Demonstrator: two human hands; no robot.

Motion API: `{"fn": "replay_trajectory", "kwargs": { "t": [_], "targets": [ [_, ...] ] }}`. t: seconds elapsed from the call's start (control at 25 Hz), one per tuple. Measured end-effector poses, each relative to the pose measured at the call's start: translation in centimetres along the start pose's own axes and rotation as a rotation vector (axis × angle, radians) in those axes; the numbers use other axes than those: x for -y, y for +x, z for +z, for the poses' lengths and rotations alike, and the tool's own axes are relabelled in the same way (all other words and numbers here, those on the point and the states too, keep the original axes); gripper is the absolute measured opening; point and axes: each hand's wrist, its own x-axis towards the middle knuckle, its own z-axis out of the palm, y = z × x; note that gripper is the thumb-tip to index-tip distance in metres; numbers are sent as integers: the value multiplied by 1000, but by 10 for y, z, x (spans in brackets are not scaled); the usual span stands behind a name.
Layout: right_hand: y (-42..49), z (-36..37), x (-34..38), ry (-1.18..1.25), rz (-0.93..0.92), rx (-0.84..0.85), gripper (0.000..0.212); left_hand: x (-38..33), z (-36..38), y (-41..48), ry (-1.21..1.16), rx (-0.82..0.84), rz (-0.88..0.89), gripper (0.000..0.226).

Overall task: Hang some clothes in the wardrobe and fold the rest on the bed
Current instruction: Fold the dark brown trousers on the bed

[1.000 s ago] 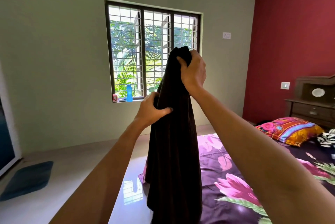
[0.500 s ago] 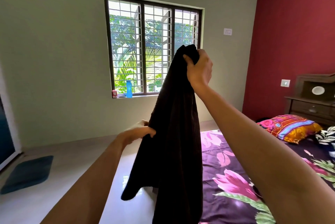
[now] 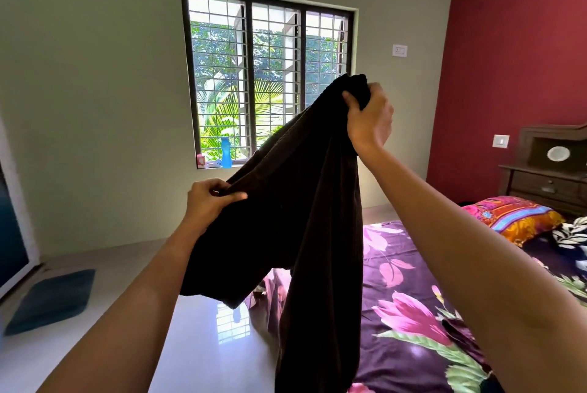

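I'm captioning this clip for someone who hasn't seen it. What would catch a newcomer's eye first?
The dark brown ribbed garment held up mid-frame: the right hand grips its bunched top, the left hand pinches an edge lower down. Behind it the barred window shows green foliage, a blue plastic bottle on its sill. At right lies the bed's purple floral sheet with a bright multicoloured pillow.

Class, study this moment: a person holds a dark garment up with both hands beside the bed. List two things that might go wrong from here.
1. The left hand pinches only a thin edge of the dark garment; pulling wider may slip it free.
2. The right hand grips the top bunched, so folding on the bed may set creases.
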Motion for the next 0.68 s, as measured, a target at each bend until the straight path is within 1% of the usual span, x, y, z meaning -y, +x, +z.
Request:
{"fn": "replay_trajectory", "kwargs": {
  "t": [0.08, 0.16, 0.24, 0.28, 0.32, 0.44, 0.52, 0.6, 0.68],
  "targets": [
    [-3, 0, -2, -6, 7, 2, 33, 7, 0, -2, 39, -2, 25, 22],
    [-9, 2, -4, -6, 5, 19, 34, 17, 5, -6, 137, -25, -7, 27],
    [-17, 2, -3, -2, 9, 34, 34, 26, 14, -13, 350, 20, -56, 33],
    [-21, 1, -3, 3, 14, 35, 33, 29, 17, -17, 473, 60, -60, 36],
    [-23, -1, -3, 8, 20, 32, 33, 29, 20, -23, 549, 93, -63, 35],
    [-26, -3, -10, 20, 25, 31, 32, 32, 28, -36, 581, 166, -99, 31],
    [-28, -1, -15, 29, 30, 29, 32, 33, 27, -35, 649, 213, -176, 29],
    [-30, 1, -22, 21, 40, 22, 32, 36, 25, -32, 632, 262, -286, 16],
    [-29, 1, -33, 19, 72, 7, 33, 42, 26, -29, 574, 270, -365, 6]
  ]
}}
